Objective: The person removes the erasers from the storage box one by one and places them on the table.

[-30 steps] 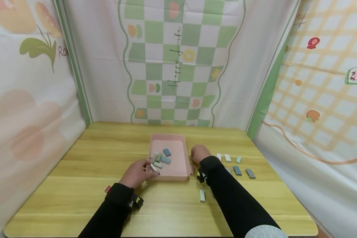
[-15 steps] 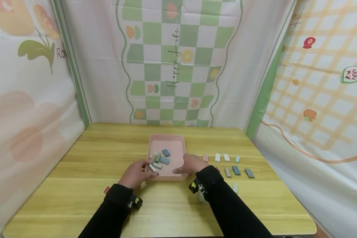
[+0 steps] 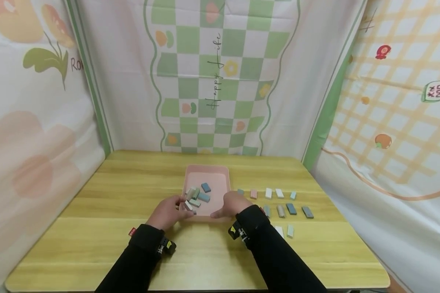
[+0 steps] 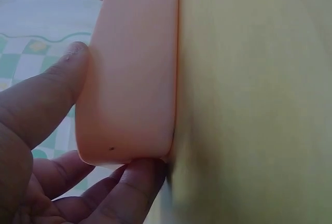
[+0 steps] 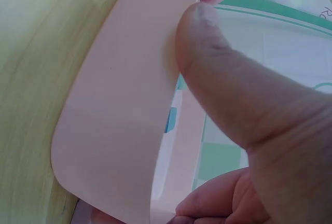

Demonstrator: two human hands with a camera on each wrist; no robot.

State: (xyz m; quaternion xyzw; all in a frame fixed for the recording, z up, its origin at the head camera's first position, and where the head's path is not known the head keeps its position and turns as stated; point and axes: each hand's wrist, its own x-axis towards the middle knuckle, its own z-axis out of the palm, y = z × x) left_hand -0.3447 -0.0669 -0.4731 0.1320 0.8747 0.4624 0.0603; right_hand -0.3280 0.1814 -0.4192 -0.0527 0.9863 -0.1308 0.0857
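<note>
The pink tray [image 3: 217,183] lies on the table between my two hands. My left hand [image 3: 167,213] grips its near left corner; the left wrist view has the thumb at the rim and fingers bent round the corner and low side. With my right hand [image 3: 232,205] I hold the near right corner, thumb at the rim of the tray [image 5: 114,89] and fingers along the side. Inside, several small blocks are heaped at the left, among them a light blue block [image 3: 204,197]. A dark blue block [image 3: 206,187] lies farther back.
Right of the tray, several small blocks lie loosely in rows on the wooden table [image 3: 113,240], including a pink block [image 3: 254,194], a beige block [image 3: 280,211] and a grey block [image 3: 307,212]. Patterned cloth [image 3: 234,93] surrounds the table at the back and sides.
My right hand has come from beside the loose blocks leftward and nearer to the tray's near right corner, now gripping it. My left hand has stayed at its corner.
</note>
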